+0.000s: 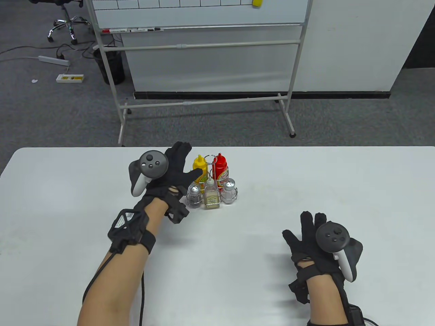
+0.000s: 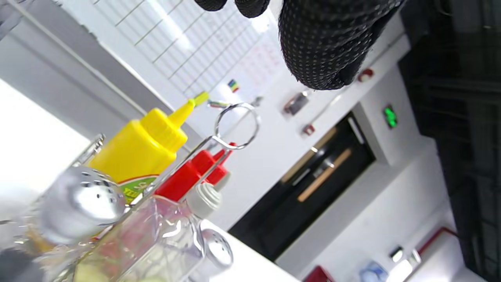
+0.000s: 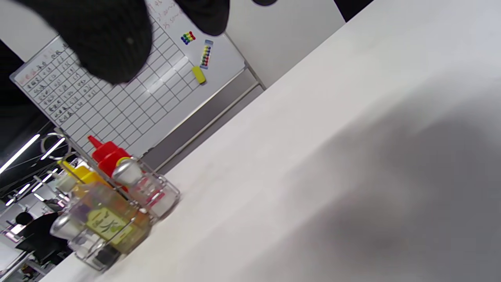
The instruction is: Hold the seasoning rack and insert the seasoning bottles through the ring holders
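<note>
The wire seasoning rack (image 1: 213, 199) stands on the white table (image 1: 323, 176), left of centre. In it are a yellow squeeze bottle (image 1: 200, 167), a red squeeze bottle (image 1: 221, 166), two metal-topped shakers (image 1: 194, 194) (image 1: 229, 190) and a glass seasoning bottle (image 1: 211, 196). My left hand (image 1: 187, 163) is spread open just left of the rack, its thumb by the yellow bottle, gripping nothing. The left wrist view shows its fingers (image 2: 325, 43) apart from the rack's ring handle (image 2: 236, 125). My right hand (image 1: 299, 227) is open and empty, low over the table at the front right.
A whiteboard on a wheeled stand (image 1: 204, 51) is on the floor beyond the table's far edge. An office chair (image 1: 64, 20) and a power strip (image 1: 54, 60) are on the floor at the far left.
</note>
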Tool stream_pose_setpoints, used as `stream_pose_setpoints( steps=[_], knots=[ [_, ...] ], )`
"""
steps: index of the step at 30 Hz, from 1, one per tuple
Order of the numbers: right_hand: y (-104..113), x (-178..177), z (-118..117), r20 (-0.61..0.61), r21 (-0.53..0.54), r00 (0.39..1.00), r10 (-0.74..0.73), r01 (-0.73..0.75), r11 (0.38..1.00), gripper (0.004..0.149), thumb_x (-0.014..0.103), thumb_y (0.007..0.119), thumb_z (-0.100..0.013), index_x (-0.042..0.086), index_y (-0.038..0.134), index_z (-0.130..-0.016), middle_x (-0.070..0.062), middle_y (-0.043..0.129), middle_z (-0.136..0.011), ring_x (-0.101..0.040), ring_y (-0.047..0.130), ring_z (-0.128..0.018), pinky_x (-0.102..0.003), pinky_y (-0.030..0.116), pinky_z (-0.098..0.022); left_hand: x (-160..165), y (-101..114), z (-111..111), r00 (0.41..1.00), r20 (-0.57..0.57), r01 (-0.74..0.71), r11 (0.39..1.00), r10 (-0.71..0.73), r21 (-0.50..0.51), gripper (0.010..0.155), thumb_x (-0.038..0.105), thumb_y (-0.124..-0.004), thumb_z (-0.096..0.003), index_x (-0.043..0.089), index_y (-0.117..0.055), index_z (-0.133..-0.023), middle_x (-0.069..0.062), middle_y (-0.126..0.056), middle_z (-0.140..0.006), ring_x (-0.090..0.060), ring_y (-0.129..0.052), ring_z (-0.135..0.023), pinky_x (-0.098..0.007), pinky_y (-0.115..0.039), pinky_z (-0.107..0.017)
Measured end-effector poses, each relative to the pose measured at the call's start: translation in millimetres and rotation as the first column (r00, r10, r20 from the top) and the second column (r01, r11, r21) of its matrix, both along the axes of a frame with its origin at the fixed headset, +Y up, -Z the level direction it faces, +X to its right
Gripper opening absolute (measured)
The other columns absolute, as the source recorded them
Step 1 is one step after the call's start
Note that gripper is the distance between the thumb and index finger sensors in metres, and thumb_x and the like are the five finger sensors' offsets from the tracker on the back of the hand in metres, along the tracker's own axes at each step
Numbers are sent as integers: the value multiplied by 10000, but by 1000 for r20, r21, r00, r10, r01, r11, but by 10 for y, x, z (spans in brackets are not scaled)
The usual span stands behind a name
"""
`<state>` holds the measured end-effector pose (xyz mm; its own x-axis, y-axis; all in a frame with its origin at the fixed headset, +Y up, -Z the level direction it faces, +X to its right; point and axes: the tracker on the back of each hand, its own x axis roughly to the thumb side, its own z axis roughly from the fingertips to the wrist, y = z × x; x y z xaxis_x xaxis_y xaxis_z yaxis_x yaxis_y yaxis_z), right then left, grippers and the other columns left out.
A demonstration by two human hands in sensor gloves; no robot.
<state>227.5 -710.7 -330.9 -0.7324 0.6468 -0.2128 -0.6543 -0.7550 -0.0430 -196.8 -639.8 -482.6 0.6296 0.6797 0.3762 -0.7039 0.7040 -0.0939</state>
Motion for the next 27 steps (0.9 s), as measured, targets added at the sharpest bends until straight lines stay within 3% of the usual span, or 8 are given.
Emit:
stream_pose_setpoints(
  steps=[4, 6, 10, 14, 21, 27],
  knots=[
    [11, -112, 0, -60, 24, 998, -12, 14, 1000, 876, 583, 760, -484, 231, 336, -1165, -142, 134, -1195, -458, 49, -1058, -693, 201, -698, -170, 45, 591, 996, 33, 83, 992, -87, 98, 881, 482, -812, -515, 142, -323, -1164, -209, -287, -1249, -581, -251, -1105, -749, -265, -722],
    [14, -194, -6, -106, 40, 994, -18, 23, 999, 875, 583, 759, -486, 228, 338, -1166, -145, 137, -1196, -456, 54, -1061, -693, 205, -700, -228, 6, 894, 993, 53, 102, 992, -106, 79, 888, 491, -811, -512, 136, -329, -1167, -215, -297, -1251, -587, -251, -1104, -750, -271, -722],
    [21, -409, -15, -217, 70, 976, 7, 9, 997, 873, 583, 760, -485, 229, 343, -1166, -147, 151, -1199, -457, 69, -1066, -694, 220, -703, -289, -150, 1281, 986, 95, 135, 991, -136, 9, 909, 517, -791, -520, 127, -295, -1174, -225, -254, -1256, -584, -202, -1102, -746, -262, -727],
    [18, -650, -1, -308, 75, 949, 66, -45, 996, 872, 586, 759, -485, 235, 344, -1167, -146, 155, -1202, -459, 77, -1069, -696, 230, -705, -336, -388, 1467, 978, 118, 180, 983, -174, -44, 914, 530, -775, -526, 123, -276, -1176, -231, -222, -1253, -572, -170, -1097, -742, -255, -727],
    [20, -798, 22, -351, 69, 931, 102, -83, 994, 870, 585, 760, -484, 233, 351, -1167, -151, 161, -1202, -452, 83, -1073, -697, 233, -706, -434, -789, 1516, 980, 130, 164, 979, -148, -122, 903, 518, -782, -523, 109, -299, -1168, -244, -231, -1239, -557, -169, -1086, -734, -270, -722],
    [7, -819, 21, -355, 58, 928, 109, -95, 994, 874, 585, 760, -484, 229, 350, -1168, -149, 164, -1203, -462, 84, -1069, -697, 235, -705, -447, -841, 1492, 958, 135, 269, 958, -255, -101, 906, 529, -770, -527, 113, -282, -1166, -237, -211, -1235, -543, -165, -1084, -724, -280, -726]
  ],
)
